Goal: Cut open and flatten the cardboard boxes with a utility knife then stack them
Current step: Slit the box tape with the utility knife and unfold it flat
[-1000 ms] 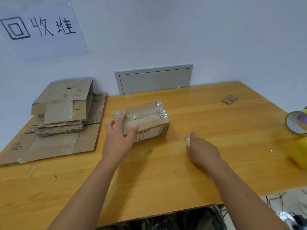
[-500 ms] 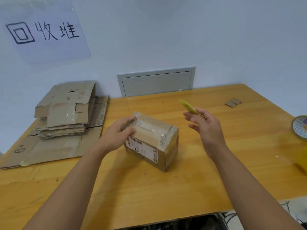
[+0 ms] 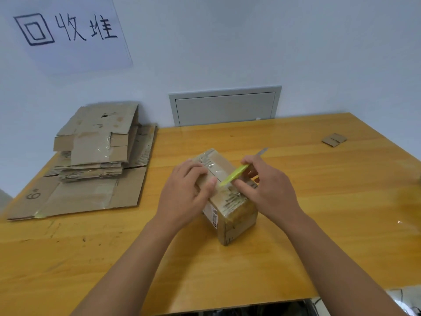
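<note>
A small taped cardboard box stands upright in the middle of the wooden table. My left hand grips its left side and top edge. My right hand holds a yellow-green utility knife just above the box top, the bare blade pointing away to the upper right. At the back left lies a pile of flattened cardboard boxes.
A small cardboard scrap lies at the far right of the table. A grey wall panel sits behind the table, and a paper sign hangs on the wall. A blurred yellow object shows at the right edge.
My right hand picked the knife up from the table and brought it over the box. My left hand turned the box upright and pulled it nearer.
</note>
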Action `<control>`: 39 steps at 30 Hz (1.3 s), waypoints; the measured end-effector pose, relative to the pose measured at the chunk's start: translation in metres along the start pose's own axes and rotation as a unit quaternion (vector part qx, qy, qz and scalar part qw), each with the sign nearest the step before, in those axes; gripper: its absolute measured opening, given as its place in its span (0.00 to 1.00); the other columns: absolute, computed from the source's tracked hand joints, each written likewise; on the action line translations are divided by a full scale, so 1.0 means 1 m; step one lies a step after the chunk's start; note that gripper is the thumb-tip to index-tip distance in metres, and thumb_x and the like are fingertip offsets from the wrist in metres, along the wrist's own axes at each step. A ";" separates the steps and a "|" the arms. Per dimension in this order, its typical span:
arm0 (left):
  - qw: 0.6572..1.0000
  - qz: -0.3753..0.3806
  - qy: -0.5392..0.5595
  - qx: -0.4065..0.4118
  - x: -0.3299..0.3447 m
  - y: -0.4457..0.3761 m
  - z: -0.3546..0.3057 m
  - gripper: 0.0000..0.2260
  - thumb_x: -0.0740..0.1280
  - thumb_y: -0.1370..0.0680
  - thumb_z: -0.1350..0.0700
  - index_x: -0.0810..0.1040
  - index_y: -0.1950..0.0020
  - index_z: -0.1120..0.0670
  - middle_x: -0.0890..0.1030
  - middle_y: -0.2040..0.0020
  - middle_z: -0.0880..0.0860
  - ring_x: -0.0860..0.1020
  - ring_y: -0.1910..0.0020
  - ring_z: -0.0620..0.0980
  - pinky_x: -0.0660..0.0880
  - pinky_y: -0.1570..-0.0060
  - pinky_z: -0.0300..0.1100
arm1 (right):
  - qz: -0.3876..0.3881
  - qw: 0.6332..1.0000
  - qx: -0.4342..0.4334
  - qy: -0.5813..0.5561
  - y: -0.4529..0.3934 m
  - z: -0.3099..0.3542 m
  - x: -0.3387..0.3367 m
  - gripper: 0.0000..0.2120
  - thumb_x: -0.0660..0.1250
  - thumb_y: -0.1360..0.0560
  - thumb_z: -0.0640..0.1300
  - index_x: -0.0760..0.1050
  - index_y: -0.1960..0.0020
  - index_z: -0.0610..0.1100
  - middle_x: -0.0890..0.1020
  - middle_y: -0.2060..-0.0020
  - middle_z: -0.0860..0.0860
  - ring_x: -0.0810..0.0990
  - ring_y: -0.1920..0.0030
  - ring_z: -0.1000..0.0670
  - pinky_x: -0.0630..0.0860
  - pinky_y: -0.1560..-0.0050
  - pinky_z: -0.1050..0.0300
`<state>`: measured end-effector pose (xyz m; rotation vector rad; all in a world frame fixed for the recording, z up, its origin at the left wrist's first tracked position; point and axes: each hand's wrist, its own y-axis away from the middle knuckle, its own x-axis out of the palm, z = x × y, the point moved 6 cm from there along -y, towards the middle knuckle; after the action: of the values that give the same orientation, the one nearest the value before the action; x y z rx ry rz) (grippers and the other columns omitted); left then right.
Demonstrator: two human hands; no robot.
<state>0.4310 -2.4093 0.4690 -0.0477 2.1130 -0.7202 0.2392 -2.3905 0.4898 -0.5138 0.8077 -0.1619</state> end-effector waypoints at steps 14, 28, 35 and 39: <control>0.990 -0.068 0.120 0.041 0.017 0.006 0.010 0.17 0.60 0.21 0.48 0.81 0.43 0.57 0.78 0.39 0.50 0.65 0.26 0.50 0.66 0.29 0.51 | 0.007 0.960 0.109 -0.256 -0.068 0.023 0.016 0.10 0.61 0.18 0.47 0.79 0.53 0.44 0.78 0.68 0.53 0.77 0.65 0.55 0.72 0.61 0.57; 0.979 -0.155 0.124 0.036 0.027 0.011 0.010 0.18 0.55 0.21 0.52 0.81 0.46 0.60 0.78 0.41 0.55 0.67 0.28 0.53 0.66 0.30 0.55 | 0.019 0.951 0.117 -0.287 -0.069 0.011 0.038 0.06 0.69 0.22 0.51 0.81 0.50 0.49 0.84 0.67 0.47 0.82 0.69 0.52 0.81 0.65 0.56; 0.979 -0.161 0.119 0.032 0.025 0.011 0.011 0.19 0.56 0.21 0.51 0.82 0.46 0.60 0.78 0.43 0.55 0.69 0.31 0.54 0.70 0.36 0.55 | 0.004 0.996 -0.026 -0.081 -0.066 0.026 0.037 0.08 0.70 0.24 0.49 0.83 0.58 0.45 0.84 0.63 0.57 0.82 0.63 0.54 0.77 0.59 0.50; 0.979 -0.162 0.118 0.034 0.025 0.010 0.012 0.19 0.56 0.21 0.51 0.82 0.47 0.60 0.78 0.44 0.55 0.69 0.31 0.53 0.71 0.36 0.54 | 0.094 0.995 -0.023 -0.029 -0.059 0.030 0.044 0.17 0.59 0.29 0.54 0.82 0.47 0.50 0.84 0.62 0.54 0.80 0.64 0.50 0.76 0.60 0.49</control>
<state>0.4271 -2.4140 0.4395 -0.2875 2.3322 -1.0321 0.2941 -2.4449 0.5079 -0.4810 0.8008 0.0452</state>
